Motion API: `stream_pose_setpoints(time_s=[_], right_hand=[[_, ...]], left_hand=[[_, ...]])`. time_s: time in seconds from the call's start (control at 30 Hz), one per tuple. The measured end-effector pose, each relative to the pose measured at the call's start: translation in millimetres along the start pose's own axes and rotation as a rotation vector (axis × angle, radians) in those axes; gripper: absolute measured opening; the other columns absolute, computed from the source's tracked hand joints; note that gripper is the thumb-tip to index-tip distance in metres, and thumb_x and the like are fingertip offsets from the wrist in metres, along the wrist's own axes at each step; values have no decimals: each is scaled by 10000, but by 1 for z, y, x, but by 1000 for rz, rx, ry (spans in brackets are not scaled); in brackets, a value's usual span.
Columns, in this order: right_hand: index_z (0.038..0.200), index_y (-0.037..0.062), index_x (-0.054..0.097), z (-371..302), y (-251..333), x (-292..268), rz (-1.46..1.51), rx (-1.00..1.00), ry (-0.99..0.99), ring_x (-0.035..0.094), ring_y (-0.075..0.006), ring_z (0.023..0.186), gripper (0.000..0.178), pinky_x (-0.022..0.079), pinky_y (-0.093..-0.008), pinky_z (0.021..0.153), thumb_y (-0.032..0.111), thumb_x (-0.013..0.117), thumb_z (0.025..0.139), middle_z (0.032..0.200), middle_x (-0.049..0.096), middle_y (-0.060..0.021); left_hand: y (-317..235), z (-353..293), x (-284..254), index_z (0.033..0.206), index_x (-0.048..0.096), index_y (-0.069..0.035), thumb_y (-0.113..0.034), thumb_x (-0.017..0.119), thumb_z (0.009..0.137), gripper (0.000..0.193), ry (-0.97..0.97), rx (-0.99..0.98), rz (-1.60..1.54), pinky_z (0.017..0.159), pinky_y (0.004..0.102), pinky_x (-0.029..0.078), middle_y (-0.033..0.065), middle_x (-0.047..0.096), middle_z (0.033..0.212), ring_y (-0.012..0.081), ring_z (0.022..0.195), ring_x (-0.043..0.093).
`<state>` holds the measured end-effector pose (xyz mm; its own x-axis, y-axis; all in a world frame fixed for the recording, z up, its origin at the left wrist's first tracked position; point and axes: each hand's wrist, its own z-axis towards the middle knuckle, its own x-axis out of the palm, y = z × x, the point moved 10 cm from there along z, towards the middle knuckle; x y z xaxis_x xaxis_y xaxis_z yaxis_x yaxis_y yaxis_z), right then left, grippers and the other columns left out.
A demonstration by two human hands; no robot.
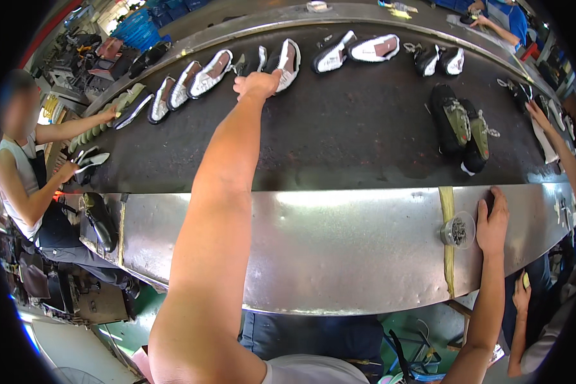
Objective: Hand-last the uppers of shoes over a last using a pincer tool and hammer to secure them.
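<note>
My left arm stretches across the dark belt to its far side. There my left hand [258, 84] has its fingers curled at an unfinished shoe [288, 61] with a white band around a brown panel. Just left of that shoe, a second dark and white shoe [261, 59] is partly hidden by the hand. My right hand [493, 221] lies flat on the metal ledge [339, 249], fingers extended and holding nothing. Close beside it stands a clear plastic cup [458, 230] with small dark metal pieces inside.
More unfinished shoes [212, 73] line the belt's far side. A black and green pair [453, 121] lies right of centre. A co-worker [25, 166] handles shoe parts at left; another person's arm [550, 134] reaches in at right. Yellow tape [447, 275] crosses the ledge.
</note>
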<state>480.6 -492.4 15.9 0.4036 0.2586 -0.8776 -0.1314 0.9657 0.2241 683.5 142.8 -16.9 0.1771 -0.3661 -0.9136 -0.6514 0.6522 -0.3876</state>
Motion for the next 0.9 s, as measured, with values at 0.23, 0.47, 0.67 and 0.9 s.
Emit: stream_pose_setpoints(time_s=[0.23, 0.47, 0.67, 0.9], right_hand=[[1273, -66, 507, -1, -6, 2, 9, 9, -3, 511, -410, 1234, 422, 369, -454, 1078, 150, 573, 916, 1306, 550, -260], [1264, -65, 526, -2, -15, 8, 48, -8, -65, 532, -416, 1203, 429, 395, -451, 1051, 177, 596, 916, 1279, 576, -253], [1260, -2, 570, -29, -63, -17, 438, 118, -406, 612, -277, 1086, 374, 452, -353, 933, 188, 625, 942, 1224, 638, -182], [943, 66, 604, -320, 160, -51, 532, -415, 518, 633, -329, 798, 254, 519, -427, 684, 208, 761, 802, 871, 619, -131]], left_hand=[[4, -33, -14, 1370, 555, -10, -689, 490, 890, 834, 27, 71, 121, 1115, 435, 337, 197, 404, 1484, 339, 1393, 318], [89, -141, -71, 1215, 659, 31, -693, 468, 892, 816, 258, 364, 206, 1070, 485, 372, 240, 573, 1349, 399, 1301, 478], [213, -279, -143, 1065, 675, 128, -610, 585, 915, 758, 385, 360, -239, 825, 344, 487, 167, 695, 1000, 189, 917, 612], [292, -401, -136, 1189, 630, 42, -475, 678, 884, 601, -67, 498, 158, 1105, 475, 340, 368, 380, 1417, 498, 1316, 399]])
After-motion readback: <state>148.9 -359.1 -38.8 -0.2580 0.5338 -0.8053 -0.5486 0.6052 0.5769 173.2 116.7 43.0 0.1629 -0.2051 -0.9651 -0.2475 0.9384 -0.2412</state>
